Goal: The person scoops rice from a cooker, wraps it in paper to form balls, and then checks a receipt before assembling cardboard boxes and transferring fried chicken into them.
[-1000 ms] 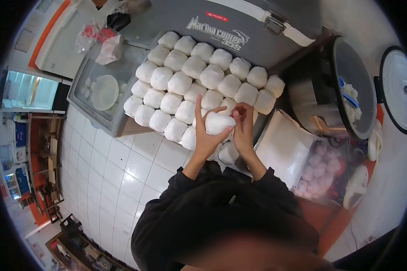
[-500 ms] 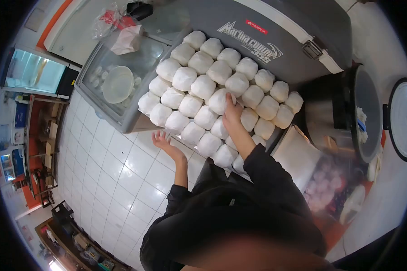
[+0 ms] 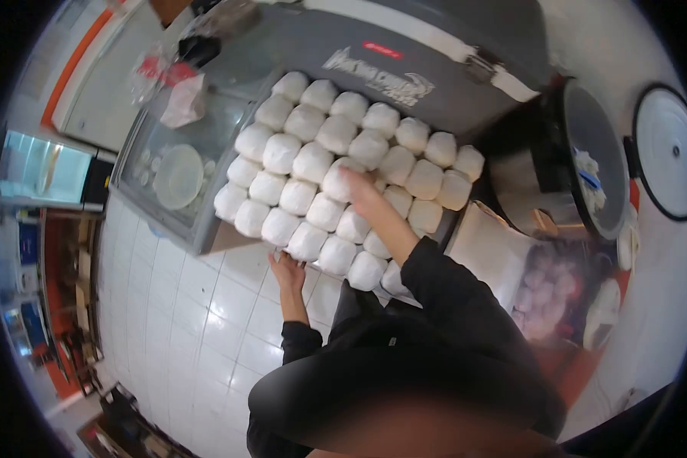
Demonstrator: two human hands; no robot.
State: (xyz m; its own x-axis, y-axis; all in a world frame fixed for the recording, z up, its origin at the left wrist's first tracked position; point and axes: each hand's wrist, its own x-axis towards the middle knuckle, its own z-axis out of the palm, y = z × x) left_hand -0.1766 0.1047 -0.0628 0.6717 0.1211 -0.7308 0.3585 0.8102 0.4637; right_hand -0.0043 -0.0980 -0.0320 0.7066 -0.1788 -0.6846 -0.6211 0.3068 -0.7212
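White, rounded wrapped bundles (image 3: 298, 197) sit packed in slanting rows, covering most of the tray under them. My right hand (image 3: 365, 192) is closed on one white bundle (image 3: 339, 180) near the middle of the rows, with the thumb side over its top. At the near left edge of the rows is my left hand (image 3: 287, 273), its fingers apart and the fingertips right at the edge below the front bundles. Part of those fingertips is hidden.
Behind the rows stands a grey cooler box (image 3: 298, 47). On the right are a large dark pot (image 3: 523, 183) containing white food and a blue utensil, and a round lid (image 3: 673, 145). A glass-topped case (image 3: 229, 122) holding a bowl (image 3: 179, 177) stands left, over the tiled floor (image 3: 206, 328).
My left hand has moved from hanging open over the floor up to the front edge of the rows. My right hand stays on the same bundle, and the view has shifted.
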